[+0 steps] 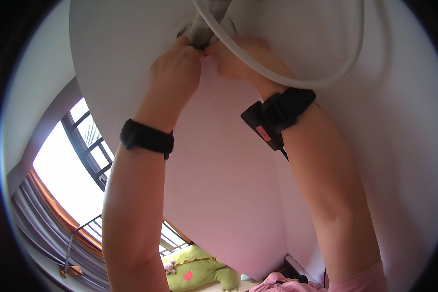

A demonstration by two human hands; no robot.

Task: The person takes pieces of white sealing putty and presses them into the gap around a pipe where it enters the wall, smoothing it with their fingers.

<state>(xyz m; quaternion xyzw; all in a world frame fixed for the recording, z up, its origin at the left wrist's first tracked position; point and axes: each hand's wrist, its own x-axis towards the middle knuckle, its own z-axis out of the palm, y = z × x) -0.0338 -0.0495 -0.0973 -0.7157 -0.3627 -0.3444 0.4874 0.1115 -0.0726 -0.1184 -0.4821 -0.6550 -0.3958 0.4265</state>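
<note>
Both arms are raised towards a grey pipe [203, 31] that enters a rough-edged hole in the wall at the top of the view. My left hand [179, 64] has its fingers at the pipe's left side, near the hole. My right hand [237, 56] is at the pipe's right side, partly behind a white hose [262, 69] that loops down and up to the right. The fingertips of the two hands nearly meet below the pipe; their grip is hidden. A black strap [146, 138] circles the left wrist, and a black strap with a small box [277, 109] circles the right.
A pale wall [222, 164] rises close in front. Lower left are a bright barred window [69, 168], grey curtains [58, 237] with orange edging and a metal rack [70, 248]. A green plush toy [200, 270] and pink cloth [283, 283] lie at the bottom.
</note>
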